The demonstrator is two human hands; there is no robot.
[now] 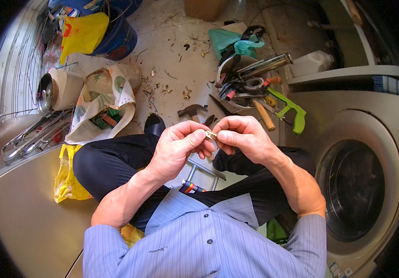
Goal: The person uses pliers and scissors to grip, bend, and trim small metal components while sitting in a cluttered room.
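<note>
Close in front of my lap, a small brass-coloured metal piece (211,135) sits between my fingertips. My left hand (181,142) pinches one end of it with thumb and forefinger. From the other side my right hand (242,139) is closed on it too, thumb against forefinger. What kind of fitting it is cannot be made out at this size. Just beyond my hands a claw hammer (192,110) lies on the floor. Near it a dark-handled tool (209,120) is partly hidden behind my fingers.
Ahead to the right stands a tool-filled bucket (221,69), with a bright green handle (295,113) beside it. A washing machine (329,109) flanks my right side. To the left are a patterned bag (127,90) and a blue bucket (124,41). Scraps (186,94) litter the floor.
</note>
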